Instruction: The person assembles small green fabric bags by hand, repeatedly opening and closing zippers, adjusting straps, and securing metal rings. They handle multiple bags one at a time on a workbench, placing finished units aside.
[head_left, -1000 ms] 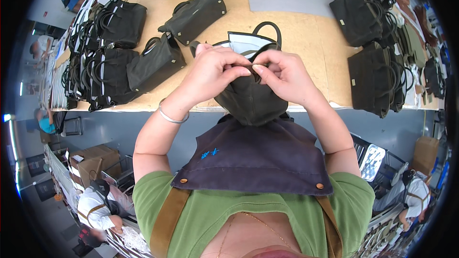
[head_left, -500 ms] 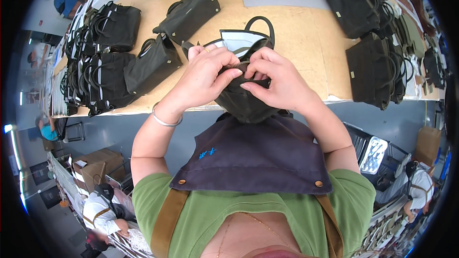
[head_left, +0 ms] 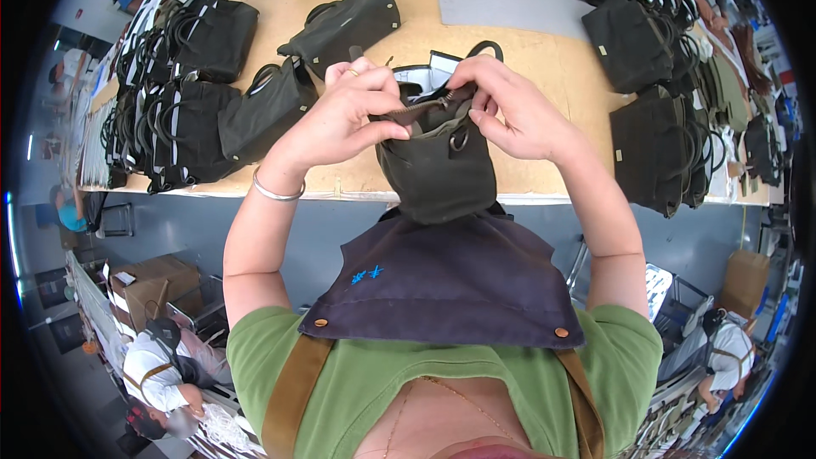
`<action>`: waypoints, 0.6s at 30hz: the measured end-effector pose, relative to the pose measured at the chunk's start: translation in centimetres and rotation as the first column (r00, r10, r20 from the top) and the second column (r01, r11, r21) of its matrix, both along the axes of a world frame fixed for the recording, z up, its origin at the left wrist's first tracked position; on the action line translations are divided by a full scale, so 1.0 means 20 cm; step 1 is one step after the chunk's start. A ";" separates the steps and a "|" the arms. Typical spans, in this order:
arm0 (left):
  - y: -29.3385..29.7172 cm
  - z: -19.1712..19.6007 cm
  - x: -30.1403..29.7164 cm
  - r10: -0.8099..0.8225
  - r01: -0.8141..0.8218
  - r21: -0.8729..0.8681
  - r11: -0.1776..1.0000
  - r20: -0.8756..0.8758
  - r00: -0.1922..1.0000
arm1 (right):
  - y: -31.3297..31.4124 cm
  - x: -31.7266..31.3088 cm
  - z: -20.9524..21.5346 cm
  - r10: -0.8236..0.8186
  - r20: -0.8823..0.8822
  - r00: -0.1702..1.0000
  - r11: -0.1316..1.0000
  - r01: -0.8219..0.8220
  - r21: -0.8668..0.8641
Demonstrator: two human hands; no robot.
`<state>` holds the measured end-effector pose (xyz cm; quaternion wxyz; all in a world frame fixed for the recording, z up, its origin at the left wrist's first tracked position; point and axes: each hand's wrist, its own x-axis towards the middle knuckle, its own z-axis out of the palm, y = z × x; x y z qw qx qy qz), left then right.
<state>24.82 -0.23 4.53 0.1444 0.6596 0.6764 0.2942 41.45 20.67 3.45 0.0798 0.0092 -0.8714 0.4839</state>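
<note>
A dark olive handbag (head_left: pixel 438 174) stands at the table's near edge, its top facing up and partly spread. A zipper runs along its opening, and white material shows inside. My left hand (head_left: pixel 353 115) is closed on the left side of the rim, thumb on the near side by the zipper. On the right, my right hand (head_left: pixel 510 106) pinches the other side of the rim, with its fingers curled at the zipper's end. One dark handle loop rises behind my right hand. A small ring sits on the bag's near side.
Several similar dark handbags (head_left: pixel 208 38) stand in rows on the left of the wooden table (head_left: pixel 544 68). One bag (head_left: pixel 344 25) lies on its side beyond my left hand. More bags (head_left: pixel 650 149) stand at the right. People (head_left: pixel 166 357) sit at work behind me on both sides.
My hands have moved apart, spreading the bag's opening wider. The bag's near side now faces up more fully, and its ring has come into sight.
</note>
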 end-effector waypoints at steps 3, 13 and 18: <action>-0.03 -0.01 -0.02 -0.007 0.007 -0.022 1.000 0.008 1.000 | -0.06 -0.04 -0.10 -0.026 -0.411 0.911 0.976 0.113 0.188; -0.08 0.00 0.10 0.324 -0.279 0.180 0.943 -0.314 0.892 | -0.07 -0.05 0.00 0.221 0.035 0.975 0.918 -0.220 0.329; -0.06 -0.03 0.26 0.202 -0.186 0.094 0.978 -0.205 0.958 | -0.06 -0.08 0.03 0.254 0.066 0.965 0.914 -0.262 0.309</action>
